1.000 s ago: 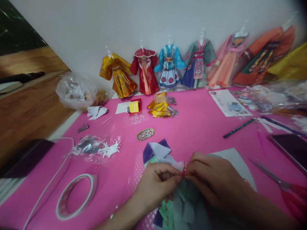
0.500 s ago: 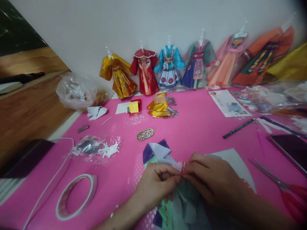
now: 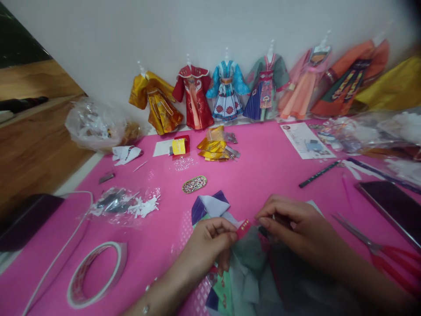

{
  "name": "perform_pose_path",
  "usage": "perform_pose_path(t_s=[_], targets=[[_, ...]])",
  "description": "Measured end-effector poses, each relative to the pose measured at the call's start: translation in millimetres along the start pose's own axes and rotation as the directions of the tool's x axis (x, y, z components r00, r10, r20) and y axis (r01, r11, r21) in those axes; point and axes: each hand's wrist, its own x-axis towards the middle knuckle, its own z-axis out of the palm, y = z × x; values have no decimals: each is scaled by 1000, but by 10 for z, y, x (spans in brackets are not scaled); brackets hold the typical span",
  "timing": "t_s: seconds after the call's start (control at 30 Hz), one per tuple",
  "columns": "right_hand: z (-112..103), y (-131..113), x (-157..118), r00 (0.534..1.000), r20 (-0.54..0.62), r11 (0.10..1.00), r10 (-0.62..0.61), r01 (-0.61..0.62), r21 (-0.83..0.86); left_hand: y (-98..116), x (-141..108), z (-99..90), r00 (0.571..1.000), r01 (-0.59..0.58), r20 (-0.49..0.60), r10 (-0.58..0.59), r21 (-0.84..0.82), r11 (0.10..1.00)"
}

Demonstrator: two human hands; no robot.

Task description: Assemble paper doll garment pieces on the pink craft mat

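Note:
My left hand (image 3: 210,241) is closed, thumb and forefinger pinching a pink trim strip (image 3: 243,227) with small gold dots. The strip joins sheer grey-green fabric (image 3: 250,250), seemingly part of a small doll garment, that hangs below both hands. Just to the right, my right hand (image 3: 289,221) is closed with thumb and forefinger together; a bit of pink shows at the tips, but what they grip is unclear. Purple and pale lilac folded cloth (image 3: 210,207) lies beyond the left hand. A green printed panel (image 3: 223,289) shows beneath it.
Scissors (image 3: 371,245) with red handles and a phone (image 3: 388,210) lie at right. On the left are a tape roll (image 3: 120,267), a white cable (image 3: 70,237) and a plastic bag of white pieces (image 3: 144,206). A bead tray (image 3: 194,184) lies ahead; doll dresses (image 3: 226,94) line the wall.
My right hand has drawn away from the left, opening a gap between the fingertips. More of the gold-dotted pink strip shows at the left hand. The whole view has shifted slightly.

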Motion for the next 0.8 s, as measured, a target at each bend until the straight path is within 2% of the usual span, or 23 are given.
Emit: perform_pose_path(t_s=[0.1,0.17,0.3,0.43,0.57,0.67,0.8], targets=[[-65,-14,23,999,-54,999,-10,8,-39,21,-2,-8,1000,1,-8,-1,38,999],[-96,-49,28,995,-58,994,-83,79,-73,42,0,-14,999,-12,-34,14,58,998],[-152,-197,-24,974,53,943,-221,228,-244,66,11,-34,997,-20,-74,26,79,997],[-150,-339,-243,961,244,848,-134,238,-474,49,12,-56,997,-33,-72,39,84,996],[2,-295,-586,926,377,872,-27,206,-445,53,2,-50,998,-23,-62,29,93,995],[165,-178,-781,924,381,881,29,157,-447,74,-8,-33,999,-35,-35,39,94,995],[318,-67,-866,959,282,873,8,130,-469,73,-22,-25,999,-40,10,39,79,996]])
